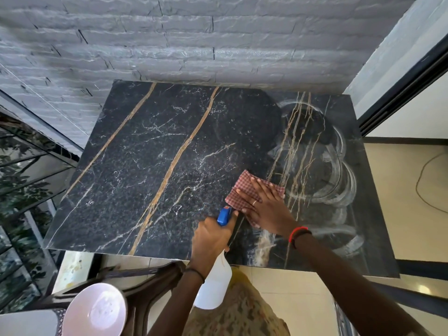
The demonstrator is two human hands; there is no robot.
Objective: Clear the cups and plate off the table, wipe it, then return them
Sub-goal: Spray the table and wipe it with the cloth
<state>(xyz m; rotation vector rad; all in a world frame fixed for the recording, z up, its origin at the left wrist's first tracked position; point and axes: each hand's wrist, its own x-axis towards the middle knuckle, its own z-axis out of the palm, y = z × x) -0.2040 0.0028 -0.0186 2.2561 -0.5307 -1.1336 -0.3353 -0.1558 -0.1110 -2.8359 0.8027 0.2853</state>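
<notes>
A black marble table [150, 154] with gold veins fills the middle of the view. My right hand [264, 204] lies flat, fingers spread, pressing a folded red checked cloth [244, 183] onto the table near its front right. Wet curved wipe streaks [339, 166] cover the table's right part. My left hand [211, 236] grips a white spray bottle [214, 284] with a blue nozzle [224, 215], just left of the cloth at the front edge. A pale pink plate [95, 310] rests on a wooden chair at the lower left. No cups are in view.
A dark wooden chair [145, 280] stands at the table's front left. A grey stone wall [169, 40] backs the table. Glass panels with plants [19, 190] are at the left. A dark door frame [400, 88] and beige floor with a cable [421, 180] lie right.
</notes>
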